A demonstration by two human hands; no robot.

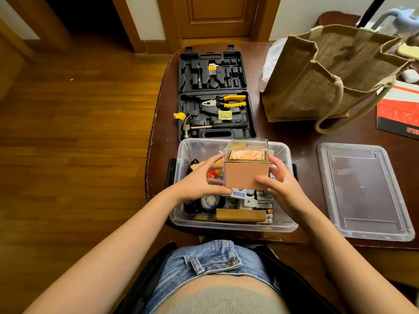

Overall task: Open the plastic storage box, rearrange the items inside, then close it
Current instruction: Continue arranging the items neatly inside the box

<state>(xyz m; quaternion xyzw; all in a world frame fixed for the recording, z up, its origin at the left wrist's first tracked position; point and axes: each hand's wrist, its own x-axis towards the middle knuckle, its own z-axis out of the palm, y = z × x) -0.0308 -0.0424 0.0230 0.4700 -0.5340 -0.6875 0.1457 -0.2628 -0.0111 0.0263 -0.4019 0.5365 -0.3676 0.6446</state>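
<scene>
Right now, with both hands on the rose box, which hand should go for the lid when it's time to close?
Right. The lid lies flat on the table right of the storage box, nearest the right hand. The left hand would have to cross over the rose box.

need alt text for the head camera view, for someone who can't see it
Both hands, left hand and right hand, hold a pink rose gift box above an open clear storage box of small items. Its lid lies on the table to the right, with an open tool case behind.
</scene>
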